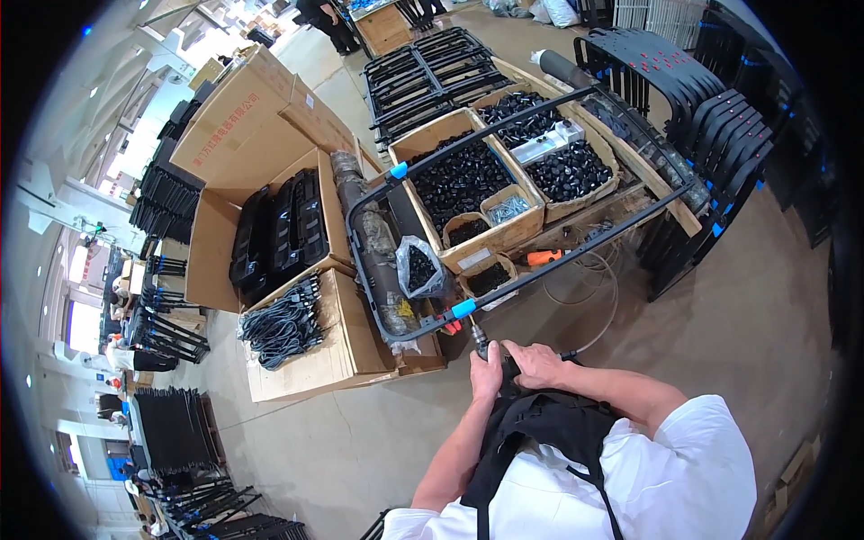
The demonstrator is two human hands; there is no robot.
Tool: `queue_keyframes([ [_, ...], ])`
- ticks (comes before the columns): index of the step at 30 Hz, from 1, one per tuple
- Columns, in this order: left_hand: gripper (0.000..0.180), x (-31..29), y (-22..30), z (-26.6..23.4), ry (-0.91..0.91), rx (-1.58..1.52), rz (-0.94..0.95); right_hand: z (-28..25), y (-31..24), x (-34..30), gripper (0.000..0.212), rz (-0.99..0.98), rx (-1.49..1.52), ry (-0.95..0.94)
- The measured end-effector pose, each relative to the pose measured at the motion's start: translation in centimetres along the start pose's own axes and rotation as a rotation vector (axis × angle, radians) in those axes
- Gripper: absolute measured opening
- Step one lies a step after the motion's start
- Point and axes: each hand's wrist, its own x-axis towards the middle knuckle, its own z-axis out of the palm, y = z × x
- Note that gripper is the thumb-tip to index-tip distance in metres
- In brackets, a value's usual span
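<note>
My left hand [487, 371] is closed around the front of a dark air drill [480, 342], just behind its metal chuck. My right hand [535, 362] grips the tool's rear part, with its fingers partly hidden. A thin hose runs from the tool beside my right hand. The drill's tip points at the near bar of a black tubular frame [630, 220], close to a blue band [463, 309]. Whether the tip touches the bar I cannot tell. The frame rests across wooden boxes and a wrapped roller [369, 229].
Wooden bins [543, 216] hold many small black parts. A plastic bag [418, 268] of black pieces and an orange-handled tool [544, 257] are near the frame. To the left stands an open carton [209, 243] beside bundled black cables [283, 326]. Curved black frames [711, 99] stand right.
</note>
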Motion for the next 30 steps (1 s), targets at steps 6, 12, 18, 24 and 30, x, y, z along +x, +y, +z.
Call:
queue_keyframes([
  [6,0.065,0.7,-0.1,0.1,0.013,0.006,0.02,-0.9,-0.7,0.2,0.095,0.039,-0.001,-0.026],
  [12,0.067,1.5,0.7,0.2,0.02,0.02,0.018,-1.7,-0.8,0.9,0.096,0.105,-0.012,-0.05],
  [18,0.064,1.1,1.7,-0.5,0.055,-0.035,0.061,0.1,-0.4,1.6,0.059,-0.037,-0.061,0.047],
  [24,0.076,0.5,0.2,-0.1,0.016,0.019,0.02,1.0,-0.7,0.3,0.063,-0.071,-0.002,0.104],
  [30,0.073,0.4,-0.1,-0.1,-0.034,0.016,-0.028,1.4,-0.3,0.1,0.056,-0.051,-0.034,0.07],
])
